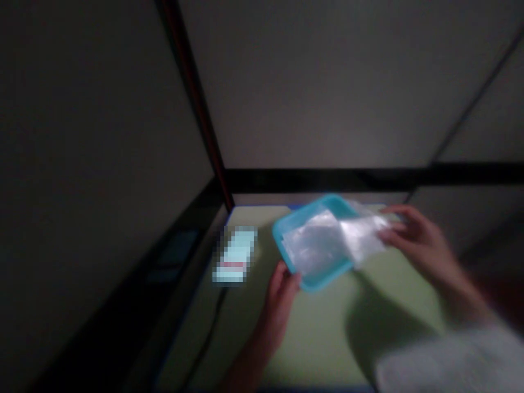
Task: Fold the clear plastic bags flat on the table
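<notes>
We work over a green table point(327, 327) enclosed by grey partition walls point(311, 82). Our left hand point(282, 289) is closed on the near edge of a blue tray point(286, 232), which is tilted up off the table. Our right hand point(413, 237) pinches the far end of a clear plastic bag point(327, 240); the bag runs from that grip leftward across the tray. Left of the left-hand grip, apart from it, lies a pale card point(235, 254), blurred.
</notes>
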Tool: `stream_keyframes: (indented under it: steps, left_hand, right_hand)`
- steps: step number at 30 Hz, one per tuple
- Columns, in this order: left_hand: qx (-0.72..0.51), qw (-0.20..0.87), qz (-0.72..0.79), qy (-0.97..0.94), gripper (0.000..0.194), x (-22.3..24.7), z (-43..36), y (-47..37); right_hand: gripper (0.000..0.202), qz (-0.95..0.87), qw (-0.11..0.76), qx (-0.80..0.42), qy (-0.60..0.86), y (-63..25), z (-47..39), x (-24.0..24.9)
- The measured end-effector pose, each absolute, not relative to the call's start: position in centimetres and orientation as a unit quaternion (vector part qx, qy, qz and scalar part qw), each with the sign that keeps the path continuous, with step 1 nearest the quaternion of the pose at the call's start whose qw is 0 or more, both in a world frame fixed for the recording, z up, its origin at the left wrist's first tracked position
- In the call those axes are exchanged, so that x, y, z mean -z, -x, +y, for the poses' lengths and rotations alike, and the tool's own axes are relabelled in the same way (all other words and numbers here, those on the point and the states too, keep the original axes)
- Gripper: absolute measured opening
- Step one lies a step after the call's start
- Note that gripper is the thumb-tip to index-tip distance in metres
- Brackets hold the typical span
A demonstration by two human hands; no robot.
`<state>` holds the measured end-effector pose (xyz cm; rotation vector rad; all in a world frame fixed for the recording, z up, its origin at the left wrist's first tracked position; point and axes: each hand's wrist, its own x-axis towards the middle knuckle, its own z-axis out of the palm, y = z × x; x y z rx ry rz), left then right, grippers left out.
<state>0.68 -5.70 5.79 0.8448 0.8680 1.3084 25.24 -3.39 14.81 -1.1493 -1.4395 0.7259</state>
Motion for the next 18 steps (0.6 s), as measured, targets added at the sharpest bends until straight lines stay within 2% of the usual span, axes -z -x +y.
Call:
stream_keyframes:
  steps: [4,7,10,13,15,18]
  left_hand:
    - [-0.551,0.651,0.372,-0.367,0.041,-6.0,-7.3,-1.3]
    - [-0.538,0.662,0.367,-0.370,0.039,-6.2,-7.7,-1.6]
    - [-0.531,0.665,0.371,-0.372,0.039,-6.3,-7.9,-1.8]
    - [-0.527,0.672,0.365,-0.372,0.039,-6.5,-8.0,-1.9]
    - [-0.524,0.673,0.363,-0.375,0.039,-6.6,-8.1,-2.0]
    - [-0.523,0.671,0.369,-0.375,0.038,-6.8,-8.2,-2.1]
  right_hand:
    - [0.031,-0.710,0.419,-0.261,0.502,-23.7,-1.9,-14.4]
    - [0.023,-0.763,0.318,-0.134,0.547,-22.9,-0.6,-13.5]
    - [0.026,-0.755,0.187,0.007,0.628,-22.3,0.1,-12.8]
    - [0.028,-0.732,0.064,0.089,0.673,-21.8,0.3,-12.6]
    - [0.027,-0.751,0.031,0.132,0.646,-21.7,0.3,-12.6]
    - [0.024,-0.801,0.032,0.151,0.579,-21.9,0.4,-12.4]
